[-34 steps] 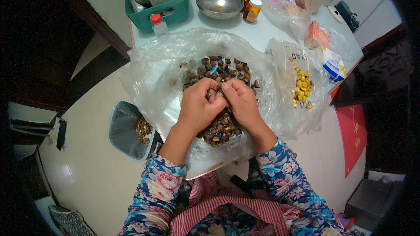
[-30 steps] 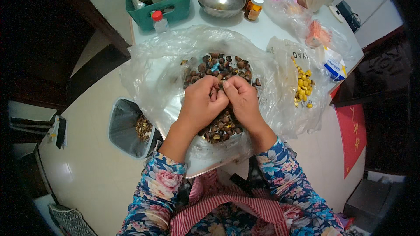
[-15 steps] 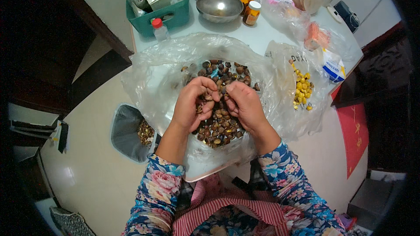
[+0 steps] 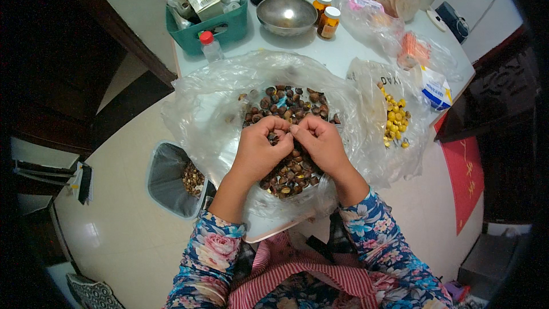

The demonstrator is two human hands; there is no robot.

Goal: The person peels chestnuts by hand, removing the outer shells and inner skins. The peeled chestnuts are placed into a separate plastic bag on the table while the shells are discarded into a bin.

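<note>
Forearms [image 4: 230,197] in blue floral sleeves [image 4: 216,245] stretch forward and bend inward. Left hand [image 4: 258,146] curls its fingers around dark shell pieces [image 4: 273,136]; right hand [image 4: 323,143] has its fingers drawn together just beside, and what they pinch I cannot tell. Below, round brown nuts [image 4: 290,174], some showing yellow inside, lie heaped on wrinkled clear plastic [image 4: 200,100] upon the white table [image 4: 334,51].
</note>
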